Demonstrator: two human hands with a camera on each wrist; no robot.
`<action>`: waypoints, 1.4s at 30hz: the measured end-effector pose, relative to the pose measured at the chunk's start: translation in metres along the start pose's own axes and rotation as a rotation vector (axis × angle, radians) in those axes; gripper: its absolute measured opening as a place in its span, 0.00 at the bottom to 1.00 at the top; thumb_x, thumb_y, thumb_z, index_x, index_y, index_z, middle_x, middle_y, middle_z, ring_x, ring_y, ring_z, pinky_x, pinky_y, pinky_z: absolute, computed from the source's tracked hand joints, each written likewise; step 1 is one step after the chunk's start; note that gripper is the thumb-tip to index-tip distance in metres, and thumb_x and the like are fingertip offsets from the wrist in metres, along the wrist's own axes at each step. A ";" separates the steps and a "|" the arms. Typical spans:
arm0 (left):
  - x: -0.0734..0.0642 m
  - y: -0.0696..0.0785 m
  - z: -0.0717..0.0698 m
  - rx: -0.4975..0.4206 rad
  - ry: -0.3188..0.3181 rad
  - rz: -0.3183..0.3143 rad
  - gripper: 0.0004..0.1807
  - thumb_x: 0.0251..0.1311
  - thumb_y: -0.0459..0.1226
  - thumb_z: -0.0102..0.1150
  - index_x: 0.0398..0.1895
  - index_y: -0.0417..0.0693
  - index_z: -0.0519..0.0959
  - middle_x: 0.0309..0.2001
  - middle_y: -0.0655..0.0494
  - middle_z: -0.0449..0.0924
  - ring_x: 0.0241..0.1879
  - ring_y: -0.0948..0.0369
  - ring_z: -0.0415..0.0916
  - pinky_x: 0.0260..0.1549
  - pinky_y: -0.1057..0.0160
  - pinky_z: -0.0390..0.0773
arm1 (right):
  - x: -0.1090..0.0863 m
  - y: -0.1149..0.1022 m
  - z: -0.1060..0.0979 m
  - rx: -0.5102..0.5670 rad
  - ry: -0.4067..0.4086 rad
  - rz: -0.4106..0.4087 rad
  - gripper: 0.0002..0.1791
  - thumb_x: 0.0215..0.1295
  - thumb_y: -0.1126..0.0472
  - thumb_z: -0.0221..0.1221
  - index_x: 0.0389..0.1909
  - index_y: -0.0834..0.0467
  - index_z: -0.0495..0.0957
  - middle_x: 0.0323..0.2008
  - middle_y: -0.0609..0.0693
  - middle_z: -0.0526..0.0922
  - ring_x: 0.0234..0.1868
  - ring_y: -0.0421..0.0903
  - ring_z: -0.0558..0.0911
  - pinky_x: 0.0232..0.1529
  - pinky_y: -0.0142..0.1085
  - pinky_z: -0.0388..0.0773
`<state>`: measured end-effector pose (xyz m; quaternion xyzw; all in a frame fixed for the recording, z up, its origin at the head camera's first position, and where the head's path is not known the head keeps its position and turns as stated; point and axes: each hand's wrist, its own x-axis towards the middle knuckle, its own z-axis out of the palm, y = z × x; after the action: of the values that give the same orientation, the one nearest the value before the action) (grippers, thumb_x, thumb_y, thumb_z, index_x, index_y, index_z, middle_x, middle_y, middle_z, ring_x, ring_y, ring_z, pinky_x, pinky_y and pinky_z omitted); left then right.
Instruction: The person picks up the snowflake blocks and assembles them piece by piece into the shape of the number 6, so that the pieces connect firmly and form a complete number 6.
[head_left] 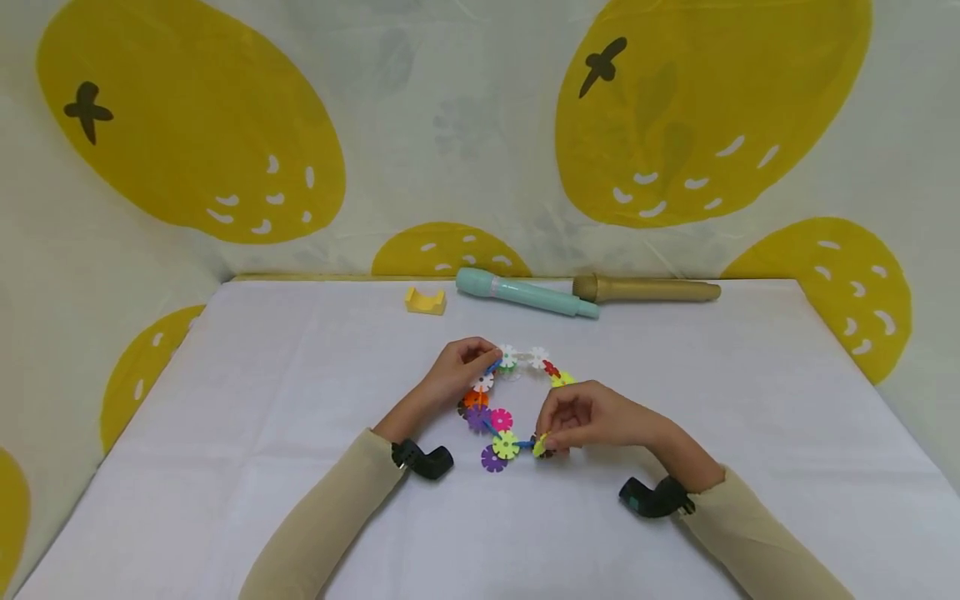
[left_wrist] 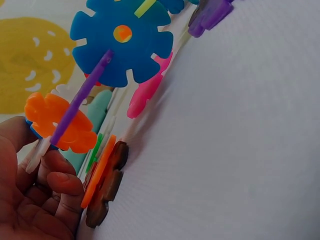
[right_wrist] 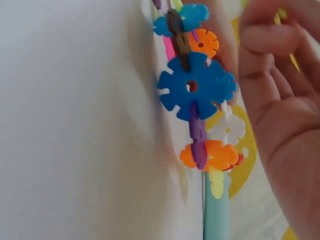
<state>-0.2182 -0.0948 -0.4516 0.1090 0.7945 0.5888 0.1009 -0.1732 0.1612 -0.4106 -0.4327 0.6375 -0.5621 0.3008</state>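
Over the white surface (head_left: 187,417), our left grip (head_left: 459,367) and right grip (head_left: 596,417) pinch a multicoloured loop of notched plastic discs (head_left: 480,418), likely light, stiff, best held by rims.

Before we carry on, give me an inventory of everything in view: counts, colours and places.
chain of notched discs: 1, multicoloured, mid-table; overlaps hide the exact disc count
yellow-green disc: 1, yellow-green, at the chain's near right
notched block: 1, yellow, far side of table, left of the teal baton
teal baton: 1, teal, far side of table
gold baton: 1, gold, far side, right
table: 1, white, under everything
backdrop: pale with yellow fruit print, behind table
wrist cameras: 2, black, one per wrist
sleeves: 2, beige, on both arms
left grip: 1 hand, pinching the chain's far left
right grip: 1 hand, pinching the yellow-green disc
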 end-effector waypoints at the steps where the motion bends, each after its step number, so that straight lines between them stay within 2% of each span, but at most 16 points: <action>1: 0.000 0.000 0.000 -0.001 -0.001 0.000 0.13 0.68 0.42 0.57 0.42 0.40 0.82 0.34 0.54 0.78 0.34 0.60 0.69 0.36 0.68 0.70 | 0.001 0.001 -0.002 -0.001 0.034 -0.014 0.06 0.63 0.73 0.60 0.41 0.68 0.76 0.36 0.62 0.82 0.27 0.54 0.78 0.26 0.38 0.79; 6: 0.001 -0.001 0.001 -0.005 -0.014 -0.003 0.13 0.68 0.42 0.57 0.43 0.40 0.82 0.35 0.53 0.79 0.34 0.60 0.70 0.36 0.67 0.71 | 0.009 0.004 -0.012 -0.056 0.181 -0.024 0.08 0.65 0.73 0.59 0.44 0.70 0.77 0.33 0.63 0.79 0.26 0.54 0.78 0.28 0.35 0.79; 9: 0.001 -0.001 0.000 0.002 -0.018 -0.013 0.13 0.68 0.42 0.57 0.43 0.41 0.82 0.35 0.54 0.78 0.35 0.60 0.70 0.37 0.67 0.71 | 0.014 0.005 -0.017 -0.086 0.251 0.007 0.09 0.65 0.71 0.60 0.44 0.70 0.78 0.34 0.60 0.81 0.28 0.48 0.81 0.32 0.33 0.81; 11: 0.001 0.000 -0.001 0.011 -0.019 -0.008 0.13 0.68 0.42 0.56 0.42 0.41 0.82 0.35 0.54 0.79 0.35 0.60 0.70 0.37 0.67 0.71 | 0.017 0.006 -0.020 -0.104 0.282 0.021 0.09 0.64 0.70 0.61 0.44 0.70 0.78 0.33 0.60 0.81 0.27 0.46 0.80 0.30 0.34 0.81; 13: 0.001 0.001 -0.001 0.026 -0.025 0.002 0.13 0.68 0.43 0.57 0.42 0.42 0.82 0.34 0.55 0.79 0.34 0.60 0.70 0.36 0.67 0.71 | 0.019 0.007 -0.023 -0.121 0.314 0.037 0.10 0.64 0.69 0.61 0.44 0.69 0.79 0.34 0.58 0.82 0.28 0.47 0.80 0.31 0.34 0.81; 17: 0.001 0.001 -0.003 0.039 -0.039 0.028 0.13 0.68 0.43 0.57 0.41 0.41 0.82 0.33 0.55 0.79 0.32 0.61 0.70 0.35 0.68 0.71 | 0.023 0.009 -0.030 -0.160 0.380 0.082 0.10 0.64 0.68 0.62 0.44 0.67 0.79 0.34 0.63 0.82 0.28 0.53 0.80 0.31 0.35 0.81; 20: 0.002 0.001 -0.004 0.031 -0.048 0.029 0.13 0.68 0.42 0.57 0.42 0.41 0.82 0.33 0.55 0.78 0.33 0.61 0.69 0.35 0.68 0.71 | 0.027 0.010 -0.034 -0.157 0.440 0.110 0.10 0.64 0.67 0.62 0.45 0.66 0.79 0.35 0.60 0.82 0.30 0.55 0.80 0.32 0.36 0.81; 25: 0.001 0.001 -0.004 0.019 -0.062 0.014 0.13 0.69 0.43 0.56 0.43 0.42 0.82 0.35 0.55 0.79 0.35 0.60 0.70 0.37 0.67 0.71 | 0.034 0.013 -0.041 -0.174 0.529 0.129 0.11 0.65 0.65 0.62 0.46 0.66 0.80 0.36 0.52 0.82 0.31 0.50 0.80 0.32 0.34 0.79; 29: 0.000 0.001 -0.004 0.010 -0.081 0.017 0.13 0.69 0.42 0.55 0.44 0.42 0.82 0.38 0.54 0.81 0.36 0.60 0.71 0.39 0.67 0.72 | 0.037 0.016 -0.044 -0.198 0.580 0.129 0.11 0.65 0.66 0.61 0.46 0.68 0.80 0.37 0.52 0.83 0.34 0.45 0.79 0.32 0.30 0.78; 36: -0.001 0.001 -0.004 0.001 -0.127 0.035 0.13 0.69 0.42 0.55 0.44 0.41 0.82 0.38 0.55 0.81 0.35 0.62 0.71 0.37 0.68 0.72 | 0.038 0.020 -0.046 -0.228 0.640 0.151 0.12 0.64 0.68 0.62 0.47 0.70 0.80 0.41 0.61 0.83 0.36 0.41 0.79 0.39 0.27 0.78; 42: -0.001 0.000 -0.005 -0.008 -0.183 0.074 0.13 0.69 0.41 0.55 0.45 0.40 0.81 0.36 0.56 0.79 0.35 0.61 0.70 0.36 0.68 0.71 | 0.037 0.025 -0.047 -0.231 0.608 0.159 0.11 0.63 0.68 0.63 0.45 0.68 0.81 0.39 0.56 0.84 0.38 0.40 0.80 0.40 0.28 0.79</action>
<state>-0.2186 -0.0998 -0.4505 0.1915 0.7750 0.5829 0.1517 -0.2359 0.1493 -0.4221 -0.2251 0.7893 -0.5643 0.0886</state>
